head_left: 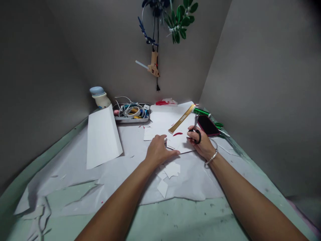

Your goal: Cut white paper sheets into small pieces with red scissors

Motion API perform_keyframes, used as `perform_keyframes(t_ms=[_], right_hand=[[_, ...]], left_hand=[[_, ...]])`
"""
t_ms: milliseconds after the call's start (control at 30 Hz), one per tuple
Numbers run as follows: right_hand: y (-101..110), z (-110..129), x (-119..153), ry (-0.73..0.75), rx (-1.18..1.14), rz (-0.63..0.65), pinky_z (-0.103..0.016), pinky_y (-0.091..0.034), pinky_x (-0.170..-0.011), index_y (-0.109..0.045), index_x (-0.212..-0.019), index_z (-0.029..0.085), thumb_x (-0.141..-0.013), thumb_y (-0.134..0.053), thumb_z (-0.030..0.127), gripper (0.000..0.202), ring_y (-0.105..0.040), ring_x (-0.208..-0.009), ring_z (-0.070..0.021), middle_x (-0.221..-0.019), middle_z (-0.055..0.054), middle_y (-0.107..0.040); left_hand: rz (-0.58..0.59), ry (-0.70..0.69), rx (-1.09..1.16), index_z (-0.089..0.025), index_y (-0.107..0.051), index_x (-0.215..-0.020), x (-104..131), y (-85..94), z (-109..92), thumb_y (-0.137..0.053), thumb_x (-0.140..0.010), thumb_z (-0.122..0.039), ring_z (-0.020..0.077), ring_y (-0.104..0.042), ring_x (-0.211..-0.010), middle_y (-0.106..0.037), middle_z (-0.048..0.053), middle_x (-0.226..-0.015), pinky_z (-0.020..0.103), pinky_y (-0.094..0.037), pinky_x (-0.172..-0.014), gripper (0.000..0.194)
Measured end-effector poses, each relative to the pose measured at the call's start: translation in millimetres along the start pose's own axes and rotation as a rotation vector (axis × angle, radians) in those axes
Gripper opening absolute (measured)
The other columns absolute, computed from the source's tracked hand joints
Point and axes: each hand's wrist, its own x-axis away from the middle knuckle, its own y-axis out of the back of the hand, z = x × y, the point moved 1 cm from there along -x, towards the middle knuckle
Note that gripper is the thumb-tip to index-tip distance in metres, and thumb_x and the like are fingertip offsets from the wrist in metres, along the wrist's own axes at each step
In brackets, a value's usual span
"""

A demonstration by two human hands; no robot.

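Observation:
My right hand [202, 144] is closed around a pair of scissors [197, 134] with black loop handles, its metal blades pointing up and away. My left hand [159, 150] lies over the near edge of a white sheet [163, 115], thumb stretched to the right and apart from the fingers. A small dark thing shows beside its fingers, too small to name. Between the hands lie a curved red scrap [178, 134] and a gold stick-shaped packet [182, 118]. White paper cut-offs [172, 169] and a diamond-shaped piece [162, 188] rest just below my left hand.
A metal tray [132, 120] of cables and tape stands at the back, near a lidded jar [100, 97]. Folded white paper [102, 139] lies left. A phone [208, 125] and green roll [202, 111] sit right. A glue gun [153, 64] hangs on the wall.

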Motion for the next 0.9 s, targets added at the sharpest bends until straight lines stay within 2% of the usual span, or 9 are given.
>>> perform_keyframes(t_ms=[67, 133, 233, 333, 467, 600, 700, 800, 900], right_hand=[[-2, -1, 0, 0.027, 0.003, -0.027, -0.017, -0.028, -0.042, -0.054, -0.09, 0.021, -0.066, -0.068, 0.026, 0.028, -0.047, -0.052, -0.0076, -0.062, 0.007, -0.05], [-3, -2, -1, 0.049, 0.011, -0.054, -0.017, -0.027, -0.041, -0.054, -0.09, 0.021, -0.067, -0.067, 0.026, 0.027, -0.046, -0.05, -0.0074, -0.06, 0.007, -0.049], [-3, -6, -2, 0.071, 0.038, -0.087, -0.018, -0.027, -0.042, -0.055, -0.09, 0.022, -0.067, -0.067, 0.026, 0.026, -0.045, -0.049, -0.0074, -0.057, 0.008, -0.049], [-2, -10, -4, 0.066, 0.082, -0.103, -0.018, -0.029, -0.043, -0.057, -0.09, 0.021, -0.066, -0.068, 0.026, 0.027, -0.046, -0.05, -0.0082, -0.057, 0.007, -0.051], [1, -15, -6, 0.043, 0.131, -0.137, -0.018, -0.03, -0.042, -0.058, -0.09, 0.021, -0.065, -0.067, 0.026, 0.027, -0.046, -0.051, -0.0092, -0.055, 0.006, -0.051], [0, -14, -6, 0.034, 0.149, -0.134, -0.019, -0.03, -0.042, -0.058, -0.09, 0.02, -0.065, -0.066, 0.027, 0.027, -0.045, -0.05, -0.0093, -0.055, 0.007, -0.051], [-2, -12, -5, 0.037, 0.165, -0.122, -0.019, -0.03, -0.042, -0.058, -0.09, 0.02, -0.064, -0.065, 0.027, 0.028, -0.045, -0.048, -0.0096, -0.054, 0.006, -0.051], [-2, -9, -4, 0.08, 0.191, -0.15, -0.02, -0.033, -0.044, -0.057, -0.09, 0.021, -0.065, -0.065, 0.027, 0.027, -0.046, -0.05, -0.0102, -0.057, 0.006, -0.05], [-1, -6, -3, 0.169, 0.225, -0.229, -0.022, -0.036, -0.05, -0.056, -0.091, 0.023, -0.067, -0.063, 0.028, 0.025, -0.047, -0.055, -0.0103, -0.062, 0.007, -0.05]], left_hand=[[0.003, -0.066, -0.12, -0.017, -0.056, -0.113, 2, -6.4, -4, -0.075, -0.048, -0.061, 0.0321, -0.051, -0.097, -0.056, 0.014, -0.106, 0.042, -0.04, -0.082, 0.081], [0.027, -0.086, -0.185, -0.018, -0.057, -0.109, 2, -10.7, -6, -0.071, -0.058, -0.057, 0.0307, -0.05, -0.096, -0.058, 0.012, -0.102, 0.041, -0.039, -0.083, 0.066], [0.032, -0.063, -0.195, -0.019, -0.058, -0.106, -1, -12.1, -3, -0.064, -0.07, -0.042, 0.0272, -0.051, -0.096, -0.06, 0.01, -0.1, 0.037, -0.038, -0.085, 0.043], [0.042, 0.017, -0.14, -0.018, -0.058, -0.109, -5, -8.7, 1, -0.058, -0.074, -0.033, 0.0248, -0.052, -0.097, -0.062, 0.01, -0.102, 0.034, -0.038, -0.085, 0.038], [0.129, 0.19, -0.063, -0.017, -0.057, -0.112, -15, -3.8, -1, -0.057, -0.074, -0.047, 0.0252, -0.056, -0.095, -0.064, 0.01, -0.101, 0.032, -0.04, -0.077, 0.049], [0.169, 0.248, -0.179, -0.017, -0.061, -0.099, -29, -8.1, -9, -0.063, -0.059, -0.066, 0.0305, -0.056, -0.099, -0.063, 0.014, -0.103, 0.033, -0.04, -0.076, 0.063], [0.127, 0.279, -0.137, -0.019, -0.059, -0.098, -41, -18.4, -11, -0.069, -0.051, -0.062, 0.0307, -0.055, -0.102, -0.063, 0.013, -0.103, 0.033, -0.039, -0.078, 0.065], [0.009, 0.328, 0.111, -0.019, -0.058, -0.085, -50, -26.9, -7, -0.077, -0.047, -0.044, 0.0291, -0.057, -0.093, -0.065, 0.01, -0.091, 0.033, -0.04, -0.074, 0.049], [-0.105, 0.348, 0.348, -0.02, -0.056, -0.078, -56, -24.6, 3, -0.068, -0.061, -0.031, 0.0223, -0.059, -0.075, -0.063, 0.004, -0.074, 0.031, -0.041, -0.067, 0.024]])
